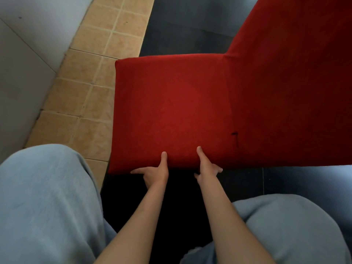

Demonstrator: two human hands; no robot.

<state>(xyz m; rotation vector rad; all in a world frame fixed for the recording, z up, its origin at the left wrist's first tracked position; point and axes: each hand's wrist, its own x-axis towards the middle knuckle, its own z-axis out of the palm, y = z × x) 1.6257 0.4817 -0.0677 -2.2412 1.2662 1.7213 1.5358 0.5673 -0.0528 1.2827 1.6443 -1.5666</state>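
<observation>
From my end this looks like a room in a home rather than a workplace. A red chair (171, 111) with a padded, fabric-covered seat and back fills the middle of my view, the sort I would expect in a dining or living room. Small tan floor tiles (89, 92) with pale grout run beside it and meet dark glossy tiles (186, 35). A plain pale wall (24, 54) stands on the left. Soft light-blue trousers (47, 197) cover the knees below.
</observation>
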